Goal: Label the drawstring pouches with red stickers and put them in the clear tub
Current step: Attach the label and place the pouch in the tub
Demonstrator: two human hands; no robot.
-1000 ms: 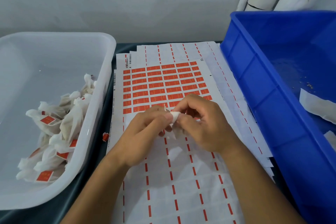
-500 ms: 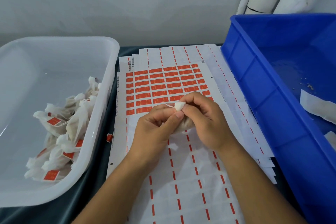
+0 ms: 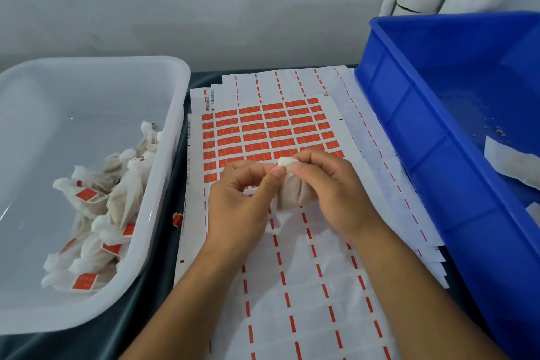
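Observation:
A small white drawstring pouch (image 3: 293, 190) is held over the sticker sheet (image 3: 271, 131), which carries rows of red stickers. My right hand (image 3: 330, 193) grips the pouch at its gathered neck, fingers curled round it. My left hand (image 3: 242, 204) pinches at the neck with thumb and forefinger; whether it holds the string or a sticker I cannot tell. The clear tub (image 3: 175, 114) stands at the left. In it lies a pile of labelled pouches (image 3: 99, 207) with red stickers on them.
A blue crate (image 3: 415, 137) fills the right side, with white pouches (image 3: 508, 164) inside. Used backing sheets (image 3: 306, 286) with red dashes lie under my forearms. One stray red sticker (image 3: 177, 219) sits on the dark tablecloth beside the tub. White pipes stand at the back right.
Both hands have shifted slightly to the right with the pouch, and more of the pouch's body shows below my right hand. The view has tilted a little.

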